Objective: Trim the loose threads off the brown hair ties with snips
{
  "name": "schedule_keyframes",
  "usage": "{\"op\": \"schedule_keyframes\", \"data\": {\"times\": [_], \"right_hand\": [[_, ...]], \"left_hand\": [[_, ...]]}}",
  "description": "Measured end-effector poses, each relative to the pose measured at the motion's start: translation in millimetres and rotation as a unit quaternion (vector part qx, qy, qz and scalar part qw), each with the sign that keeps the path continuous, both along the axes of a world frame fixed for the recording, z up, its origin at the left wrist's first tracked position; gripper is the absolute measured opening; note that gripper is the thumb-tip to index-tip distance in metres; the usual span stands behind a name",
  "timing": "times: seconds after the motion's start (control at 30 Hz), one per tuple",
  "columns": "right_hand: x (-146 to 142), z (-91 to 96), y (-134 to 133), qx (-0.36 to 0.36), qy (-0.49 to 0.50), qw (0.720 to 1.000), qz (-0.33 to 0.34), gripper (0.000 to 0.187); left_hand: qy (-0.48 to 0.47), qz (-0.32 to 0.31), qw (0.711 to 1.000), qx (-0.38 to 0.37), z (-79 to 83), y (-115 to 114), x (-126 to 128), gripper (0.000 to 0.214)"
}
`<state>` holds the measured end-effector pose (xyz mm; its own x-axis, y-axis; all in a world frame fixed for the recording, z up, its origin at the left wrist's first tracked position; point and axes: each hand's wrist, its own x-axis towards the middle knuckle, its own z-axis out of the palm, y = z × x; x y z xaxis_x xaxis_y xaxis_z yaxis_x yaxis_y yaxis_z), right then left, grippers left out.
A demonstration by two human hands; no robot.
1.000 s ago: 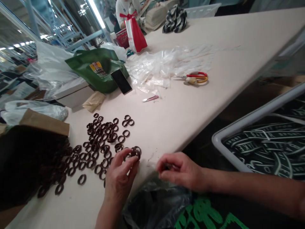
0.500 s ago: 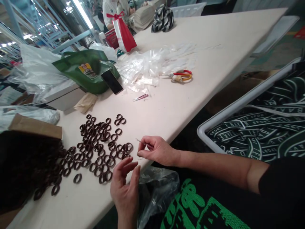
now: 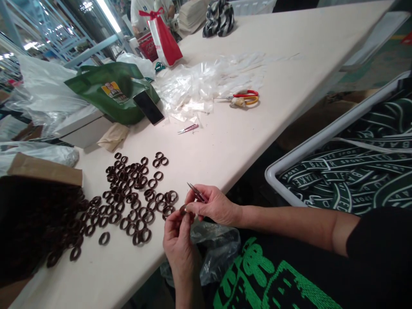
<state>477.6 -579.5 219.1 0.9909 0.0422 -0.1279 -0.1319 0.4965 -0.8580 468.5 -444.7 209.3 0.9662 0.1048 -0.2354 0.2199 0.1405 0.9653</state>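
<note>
My left hand (image 3: 182,240) is closed, pinching a small dark brown loop (image 3: 183,210) between thumb and fingers at the table's front edge. My right hand (image 3: 220,209) is closed around small pointed snips (image 3: 197,192), whose tips stick up and to the left. Its thumb and fingertip also meet the loop, so both hands touch there. Fingers cover most of the loop. A scattered heap of similar brown loops (image 3: 124,199) lies on the table just left of my hands.
A cardboard box (image 3: 46,170) spills loops at the left. On the table (image 3: 225,154) lie a second pair of snips (image 3: 188,128), red-and-orange-handled scissors (image 3: 246,98), a phone (image 3: 148,107), a green bag (image 3: 106,92) and clear plastic bags (image 3: 196,81). A white-rimmed bin (image 3: 273,174) with striped straps stands right.
My left hand has moved up and right to meet my right hand, and a brown loop now shows between the fingers. The snips in my right hand have turned more upright.
</note>
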Motion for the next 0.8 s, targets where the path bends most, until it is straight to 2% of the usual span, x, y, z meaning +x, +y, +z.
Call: {"op": "schedule_keyframes", "data": {"times": [0.17, 0.33, 0.53, 0.63, 0.8], "right_hand": [[-1, -3.6, 2, -0.066, -0.012, 0.998, -0.016, 0.016], [0, -8.0, 2, -0.138, -0.037, 0.989, -0.047, 0.019], [1, -10.8, -2, -0.234, -0.052, 0.970, -0.049, 0.008], [0, -12.4, -5, -0.271, -0.088, 0.957, -0.047, 0.007], [-3, -15.0, -11, -0.358, -0.149, 0.921, -0.045, 0.010]], "left_hand": [[-0.018, 0.025, 1.000, -0.005, 1.7, -3, 3, 0.023], [-0.078, 0.056, 0.993, 0.074, 1.1, -7, 3, 0.026], [-0.126, 0.012, 0.984, 0.124, -8.3, -6, -2, 0.029], [-0.118, 0.023, 0.984, 0.130, -13.7, -4, -4, 0.029], [-0.091, 0.026, 0.986, 0.140, -16.2, -3, -4, 0.028]]}}
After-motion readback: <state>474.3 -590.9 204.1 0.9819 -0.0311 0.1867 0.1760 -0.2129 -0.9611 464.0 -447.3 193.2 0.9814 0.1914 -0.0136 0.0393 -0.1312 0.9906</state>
